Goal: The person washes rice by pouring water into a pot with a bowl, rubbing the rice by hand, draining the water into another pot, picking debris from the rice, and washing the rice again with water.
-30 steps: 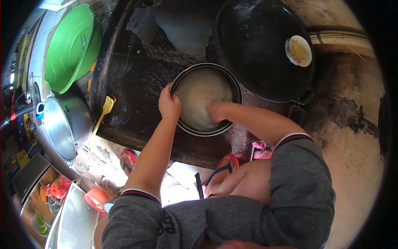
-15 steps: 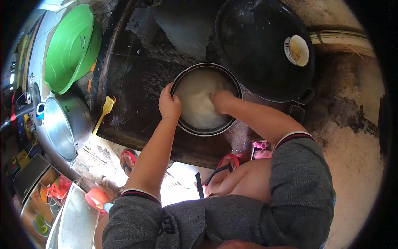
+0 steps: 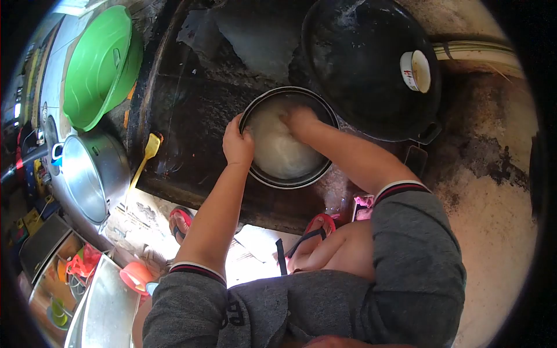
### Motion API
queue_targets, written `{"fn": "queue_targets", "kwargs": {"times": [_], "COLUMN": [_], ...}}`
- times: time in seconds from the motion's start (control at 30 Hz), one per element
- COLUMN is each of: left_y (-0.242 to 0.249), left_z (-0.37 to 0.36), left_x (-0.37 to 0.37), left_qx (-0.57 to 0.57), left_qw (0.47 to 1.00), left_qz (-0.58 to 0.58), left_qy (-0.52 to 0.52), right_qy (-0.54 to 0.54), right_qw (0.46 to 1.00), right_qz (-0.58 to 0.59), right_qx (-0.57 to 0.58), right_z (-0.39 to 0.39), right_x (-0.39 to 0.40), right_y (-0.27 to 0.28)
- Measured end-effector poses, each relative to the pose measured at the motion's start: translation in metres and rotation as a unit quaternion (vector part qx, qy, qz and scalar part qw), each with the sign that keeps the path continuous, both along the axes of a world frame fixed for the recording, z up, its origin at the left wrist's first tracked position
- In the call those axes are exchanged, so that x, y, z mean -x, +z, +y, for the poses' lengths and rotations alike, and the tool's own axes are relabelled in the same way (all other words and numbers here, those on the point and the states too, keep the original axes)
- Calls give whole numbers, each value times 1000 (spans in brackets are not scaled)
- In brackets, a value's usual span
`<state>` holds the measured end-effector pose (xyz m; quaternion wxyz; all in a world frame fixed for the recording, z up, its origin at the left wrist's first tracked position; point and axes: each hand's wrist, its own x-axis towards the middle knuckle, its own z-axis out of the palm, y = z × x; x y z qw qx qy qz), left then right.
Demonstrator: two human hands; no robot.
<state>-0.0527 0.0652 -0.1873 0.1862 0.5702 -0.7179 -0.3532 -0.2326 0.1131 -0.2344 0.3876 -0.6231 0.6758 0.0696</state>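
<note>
A round pot (image 3: 333, 118) with a dark inner wall and a pale rim stands on the dark wet slab. Cloudy whitish liquid (image 3: 284, 153) fills much of it, swirling. My left hand (image 3: 238, 142) grips the pot's left rim, thumb on the inside and fingers around the outside. Inside the pot, near its upper right, is my right hand (image 3: 300, 123). Its fingers dip into the liquid, blurred and mostly hidden, so I cannot make out whether they hold anything.
A wide black tub (image 3: 371, 110) with a small white bowl (image 3: 415, 71) in it is at upper right. A green basin (image 3: 96, 75), a silver pot (image 3: 87, 180) and a yellow spatula (image 3: 148, 152) are at left. Below the slab edge are my sandalled feet (image 3: 316, 232).
My right hand has moved up and slightly left within the pot, and the liquid's swirl has shifted. The white bowl has turned and tilted in the tub. My left hand keeps its place.
</note>
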Motion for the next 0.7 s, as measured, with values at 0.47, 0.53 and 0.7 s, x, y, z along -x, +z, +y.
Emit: {"fn": "queue_targets", "kwargs": {"times": [0.47, 0.53, 0.7], "left_y": [-4, -6, -9], "left_z": [0, -1, -1], "left_x": [-1, -2, -3], "left_qx": [-5, 2, -13], "left_qw": [1000, 1000, 1000], "left_qz": [10, 12, 23], "left_qy": [2, 0, 2], "right_qy": [-4, -56, 82], "right_qw": [958, 966, 962], "right_qz": [-203, -220, -150], "right_qx": [-204, -121, -212], "right_z": [15, 16, 14], "right_x": [-65, -57, -34], "right_y": [-5, 11, 45]}}
